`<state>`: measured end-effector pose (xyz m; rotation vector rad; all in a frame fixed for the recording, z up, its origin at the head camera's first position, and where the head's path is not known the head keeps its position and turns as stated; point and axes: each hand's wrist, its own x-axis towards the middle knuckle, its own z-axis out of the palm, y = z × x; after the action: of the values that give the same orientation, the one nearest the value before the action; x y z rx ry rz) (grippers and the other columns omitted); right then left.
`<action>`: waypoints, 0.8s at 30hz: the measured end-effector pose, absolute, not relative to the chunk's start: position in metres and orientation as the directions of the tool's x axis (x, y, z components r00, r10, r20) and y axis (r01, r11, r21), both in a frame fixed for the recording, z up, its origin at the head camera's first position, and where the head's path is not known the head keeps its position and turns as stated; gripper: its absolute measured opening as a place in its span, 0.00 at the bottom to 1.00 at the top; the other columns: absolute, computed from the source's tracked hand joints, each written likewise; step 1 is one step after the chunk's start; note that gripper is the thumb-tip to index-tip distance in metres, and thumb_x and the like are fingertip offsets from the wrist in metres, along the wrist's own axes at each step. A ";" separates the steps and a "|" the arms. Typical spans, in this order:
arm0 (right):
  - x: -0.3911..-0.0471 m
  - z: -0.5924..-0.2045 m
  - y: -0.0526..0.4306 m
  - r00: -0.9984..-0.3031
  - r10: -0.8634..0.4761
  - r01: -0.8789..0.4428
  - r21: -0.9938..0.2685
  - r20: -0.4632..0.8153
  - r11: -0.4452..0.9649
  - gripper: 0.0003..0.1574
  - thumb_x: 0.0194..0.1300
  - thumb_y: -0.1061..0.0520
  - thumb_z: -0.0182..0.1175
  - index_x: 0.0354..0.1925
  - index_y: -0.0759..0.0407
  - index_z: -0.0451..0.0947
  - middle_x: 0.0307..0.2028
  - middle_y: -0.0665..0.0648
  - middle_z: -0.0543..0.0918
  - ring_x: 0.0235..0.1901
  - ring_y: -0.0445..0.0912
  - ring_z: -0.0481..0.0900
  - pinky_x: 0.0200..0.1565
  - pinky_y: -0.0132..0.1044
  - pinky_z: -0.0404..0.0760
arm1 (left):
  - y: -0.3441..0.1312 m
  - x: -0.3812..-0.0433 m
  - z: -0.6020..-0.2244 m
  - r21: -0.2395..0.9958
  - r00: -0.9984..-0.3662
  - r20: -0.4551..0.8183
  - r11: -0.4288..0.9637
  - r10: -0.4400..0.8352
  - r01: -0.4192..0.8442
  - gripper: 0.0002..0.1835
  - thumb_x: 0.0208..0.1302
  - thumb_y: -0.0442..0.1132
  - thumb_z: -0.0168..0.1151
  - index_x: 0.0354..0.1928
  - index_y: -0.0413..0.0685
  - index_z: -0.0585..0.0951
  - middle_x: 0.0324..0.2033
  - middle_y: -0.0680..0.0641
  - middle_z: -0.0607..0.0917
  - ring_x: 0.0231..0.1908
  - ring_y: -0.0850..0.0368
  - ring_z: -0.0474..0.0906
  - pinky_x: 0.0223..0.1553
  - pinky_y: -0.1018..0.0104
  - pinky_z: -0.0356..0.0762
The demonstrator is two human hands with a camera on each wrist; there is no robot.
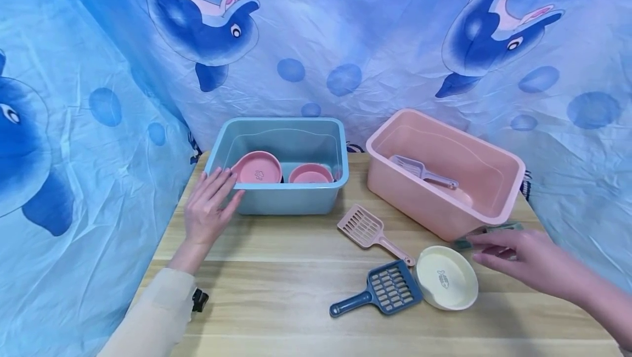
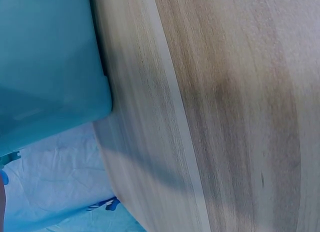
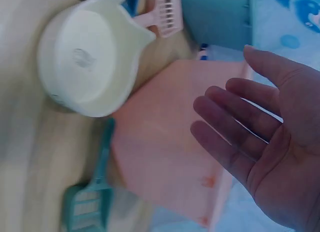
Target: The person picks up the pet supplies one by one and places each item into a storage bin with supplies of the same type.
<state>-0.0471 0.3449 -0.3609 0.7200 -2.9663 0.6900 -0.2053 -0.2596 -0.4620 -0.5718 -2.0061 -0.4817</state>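
My left hand [image 1: 211, 206] lies over the front left corner of the blue bin [image 1: 288, 202], fingers straight, with fingertips right beside a pink bowl [image 1: 258, 168]. A second pink bowl [image 1: 311, 174] sits to its right inside the bin. On the other side, my right hand [image 1: 525, 258] hovers by the near corner of the pink bin [image 1: 419, 200]. Its fingers are loosely bent with nothing in them, as the right wrist view shows. Just under it lies a green scoop [image 3: 87, 207], partly hidden by the hand in the head view. A cream bowl [image 1: 446, 278] stands left of this hand.
A lilac scoop [image 1: 424, 172] rests inside the pink bin. Between the bins and the cream bowl, a pink slotted scoop [image 1: 365, 227] and a dark blue one [image 1: 390, 288] lie on the wooden table [image 1: 276, 291]. A dolphin-print cloth [image 1: 316, 33] hangs behind.
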 end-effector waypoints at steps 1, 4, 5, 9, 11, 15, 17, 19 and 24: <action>-0.046 -0.364 0.346 -0.898 -0.431 -0.421 -0.441 0.082 0.793 0.18 0.64 0.61 0.76 0.53 0.58 0.89 0.42 0.41 0.92 0.38 0.27 0.85 0.35 0.26 0.86 | -0.260 -0.205 -0.462 0.103 -0.429 0.882 0.811 0.192 0.576 0.24 0.76 0.55 0.65 0.58 0.44 0.89 0.56 0.37 0.89 0.60 0.35 0.85 0.68 0.35 0.76; -0.043 -0.375 0.350 -0.906 -0.424 -0.369 -0.493 0.001 0.788 0.17 0.68 0.58 0.75 0.54 0.60 0.88 0.44 0.47 0.92 0.40 0.27 0.85 0.35 0.29 0.88 | -0.261 -0.205 -0.463 0.109 -0.428 0.884 0.807 0.188 0.580 0.23 0.76 0.55 0.65 0.60 0.46 0.88 0.56 0.37 0.89 0.60 0.35 0.85 0.69 0.36 0.75; -0.042 -0.379 0.352 -0.905 -0.424 -0.360 -0.499 -0.016 0.788 0.18 0.68 0.58 0.74 0.54 0.61 0.88 0.44 0.49 0.92 0.40 0.28 0.85 0.35 0.30 0.88 | -0.261 -0.205 -0.463 0.112 -0.426 0.886 0.805 0.186 0.583 0.23 0.76 0.54 0.66 0.60 0.46 0.88 0.56 0.37 0.89 0.60 0.35 0.85 0.69 0.36 0.75; -0.036 -0.395 0.360 -0.917 -0.396 -0.320 -0.491 -0.056 0.811 0.20 0.69 0.55 0.73 0.56 0.64 0.87 0.44 0.52 0.92 0.40 0.27 0.84 0.36 0.30 0.88 | -0.260 -0.206 -0.464 0.112 -0.426 0.885 0.803 0.187 0.585 0.23 0.76 0.55 0.65 0.60 0.45 0.88 0.57 0.38 0.89 0.61 0.35 0.85 0.70 0.37 0.75; -0.033 -0.404 0.367 -0.930 -0.364 -0.294 -0.490 -0.052 0.821 0.21 0.69 0.55 0.74 0.55 0.66 0.87 0.44 0.53 0.93 0.40 0.27 0.84 0.36 0.30 0.87 | -0.259 -0.206 -0.463 0.113 -0.425 0.886 0.803 0.185 0.585 0.24 0.76 0.55 0.65 0.59 0.44 0.89 0.57 0.38 0.88 0.61 0.35 0.85 0.70 0.37 0.74; -0.030 -0.421 0.384 -0.946 -0.299 -0.163 -0.613 -0.127 0.773 0.24 0.73 0.59 0.69 0.59 0.75 0.82 0.49 0.61 0.91 0.41 0.27 0.85 0.36 0.34 0.90 | -0.259 -0.205 -0.463 0.117 -0.429 0.884 0.804 0.183 0.583 0.24 0.77 0.55 0.65 0.58 0.44 0.89 0.57 0.38 0.89 0.61 0.35 0.85 0.71 0.38 0.74; -0.029 -0.428 0.393 -0.935 -0.277 -0.046 -0.697 -0.223 0.715 0.27 0.78 0.59 0.64 0.63 0.80 0.76 0.52 0.66 0.89 0.43 0.28 0.85 0.38 0.37 0.91 | -0.259 -0.205 -0.462 0.121 -0.433 0.883 0.804 0.180 0.583 0.23 0.76 0.55 0.65 0.59 0.44 0.89 0.57 0.38 0.88 0.61 0.35 0.85 0.71 0.38 0.74; -0.030 -0.434 0.401 -0.908 -0.281 0.064 -0.764 -0.312 0.642 0.30 0.82 0.59 0.58 0.67 0.85 0.69 0.56 0.72 0.85 0.46 0.29 0.85 0.40 0.41 0.92 | -0.259 -0.204 -0.462 0.125 -0.437 0.881 0.803 0.180 0.582 0.23 0.76 0.54 0.65 0.59 0.44 0.88 0.57 0.38 0.88 0.61 0.35 0.84 0.71 0.38 0.73; -0.034 -0.447 0.413 -0.839 -0.280 0.288 -0.817 -0.467 0.499 0.38 0.86 0.55 0.51 0.73 0.87 0.54 0.67 0.81 0.73 0.53 0.31 0.84 0.51 0.45 0.91 | -0.258 -0.203 -0.461 0.125 -0.440 0.880 0.805 0.181 0.580 0.23 0.76 0.54 0.66 0.59 0.44 0.88 0.58 0.38 0.88 0.60 0.34 0.85 0.71 0.38 0.74</action>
<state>-0.0340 0.4131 -0.4468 -0.0095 -3.1708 1.9401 -0.2032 -0.2580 -0.4611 -0.5656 -2.0097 -0.5127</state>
